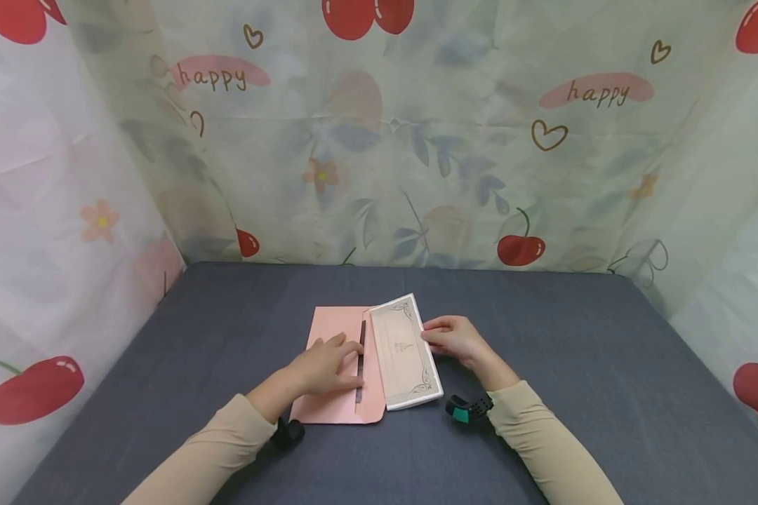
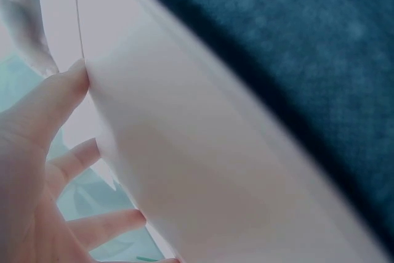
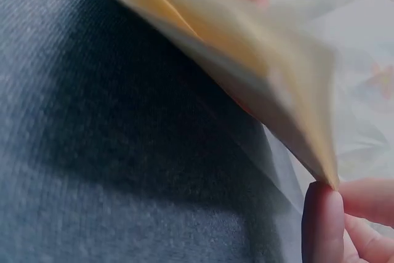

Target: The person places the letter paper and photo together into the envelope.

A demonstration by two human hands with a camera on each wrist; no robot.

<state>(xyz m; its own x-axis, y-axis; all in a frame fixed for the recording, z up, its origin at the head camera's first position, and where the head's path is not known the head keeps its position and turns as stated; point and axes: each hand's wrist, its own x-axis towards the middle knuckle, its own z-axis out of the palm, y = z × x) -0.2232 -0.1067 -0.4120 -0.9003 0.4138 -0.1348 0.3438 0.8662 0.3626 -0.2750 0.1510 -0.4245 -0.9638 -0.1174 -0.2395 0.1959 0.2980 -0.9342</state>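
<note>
A pink envelope point(image 1: 335, 322) lies flat on the dark cloth, a narrow dark strip point(image 1: 363, 333) running down it near its right side. On the envelope my left hand point(image 1: 321, 365) rests with spread fingers, the fingertips at the strip. In the left wrist view the thumb and fingers of the left hand point(image 2: 37, 170) touch a pale, blurred surface. A cream card point(image 1: 404, 351) with a white edge and scrolled corners leans tilted over the envelope's right side. My right hand point(image 1: 457, 340) pinches its right edge between thumb and fingers. The right wrist view shows the card's underside point(image 3: 246, 47), yellowish inside.
A dark grey cloth point(image 1: 543, 351) covers the table. Printed curtains point(image 1: 379, 140) with cherries and flowers hang at the back and both sides. Each wrist wears a dark band, the right one point(image 1: 469, 408) with a green part.
</note>
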